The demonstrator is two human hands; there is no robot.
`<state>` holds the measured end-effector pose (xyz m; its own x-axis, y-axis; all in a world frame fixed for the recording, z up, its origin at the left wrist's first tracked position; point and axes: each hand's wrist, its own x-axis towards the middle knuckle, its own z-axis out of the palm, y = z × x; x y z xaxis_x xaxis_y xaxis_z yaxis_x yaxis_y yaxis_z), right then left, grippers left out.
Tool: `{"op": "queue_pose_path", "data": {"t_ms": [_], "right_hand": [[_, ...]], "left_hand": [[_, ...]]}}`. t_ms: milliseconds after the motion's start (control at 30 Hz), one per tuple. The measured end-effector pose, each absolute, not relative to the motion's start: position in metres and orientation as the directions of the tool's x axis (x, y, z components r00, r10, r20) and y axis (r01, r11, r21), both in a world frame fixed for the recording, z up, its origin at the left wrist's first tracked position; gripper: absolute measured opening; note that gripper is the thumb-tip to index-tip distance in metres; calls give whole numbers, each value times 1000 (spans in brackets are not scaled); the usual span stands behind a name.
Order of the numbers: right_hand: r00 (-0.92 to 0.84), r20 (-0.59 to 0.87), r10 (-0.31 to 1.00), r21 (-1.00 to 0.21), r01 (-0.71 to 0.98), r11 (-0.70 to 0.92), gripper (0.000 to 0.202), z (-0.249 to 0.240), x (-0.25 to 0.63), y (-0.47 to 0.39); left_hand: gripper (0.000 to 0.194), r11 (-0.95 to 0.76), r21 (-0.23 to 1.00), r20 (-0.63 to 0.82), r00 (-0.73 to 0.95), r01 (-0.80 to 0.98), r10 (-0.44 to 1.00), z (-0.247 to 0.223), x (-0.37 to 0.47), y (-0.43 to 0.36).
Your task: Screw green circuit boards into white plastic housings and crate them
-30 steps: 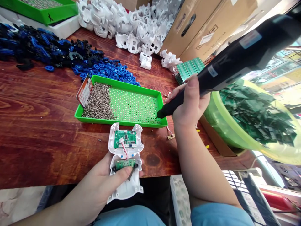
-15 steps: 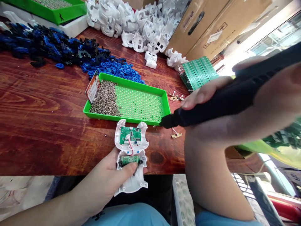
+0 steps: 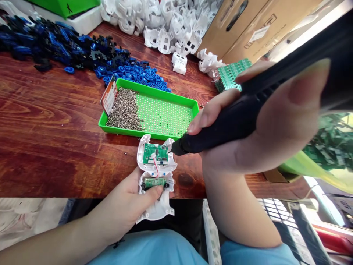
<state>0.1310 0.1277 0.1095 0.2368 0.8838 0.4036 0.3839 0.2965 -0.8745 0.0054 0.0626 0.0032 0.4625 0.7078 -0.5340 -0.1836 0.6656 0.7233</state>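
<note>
My left hand [image 3: 138, 195] grips the lower half of an opened white plastic housing [image 3: 158, 209], thumb pressed beside a small circuit board [image 3: 154, 182]. A green circuit board [image 3: 154, 154] lies in the upper half, and a thin red wire runs between the two boards. In my right hand [image 3: 234, 136] is a black electric screwdriver [image 3: 220, 129], fingers wrapped round its body. Its tip is at the right edge of the upper board; whether it touches there I cannot tell. Just behind the housing stands a green tray [image 3: 149, 134] with a heap of small screws [image 3: 124, 110].
Blue and black plastic parts [image 3: 82, 59] are heaped at the back left. White housing shells [image 3: 176, 25] pile up at the back, beside a cardboard box [image 3: 248, 29]. Stacked green circuit boards [image 3: 231, 75] sit behind my right hand. The table's front edge runs below the housing.
The screwdriver in my right hand has moved left, from the tray's front right corner to the upper circuit board. My left hand still holds the housing in nearly the same place.
</note>
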Motion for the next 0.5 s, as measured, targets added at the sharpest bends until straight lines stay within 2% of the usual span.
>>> {"op": "queue_pose_path", "data": {"t_ms": [100,400,500], "right_hand": [[372,349,860,-935,78,346,58,105,132,128],[230,431,872,-902,118,415,51,95,140,124],[156,481,863,-874,161,458,46,91,144,122]], "left_hand": [[32,664,721,-545,430,-197,720,6,7,62],[29,682,684,-568,398,-259,720,7,7,57],[28,679,702,-556,429,-216,712,3,4,56]]}}
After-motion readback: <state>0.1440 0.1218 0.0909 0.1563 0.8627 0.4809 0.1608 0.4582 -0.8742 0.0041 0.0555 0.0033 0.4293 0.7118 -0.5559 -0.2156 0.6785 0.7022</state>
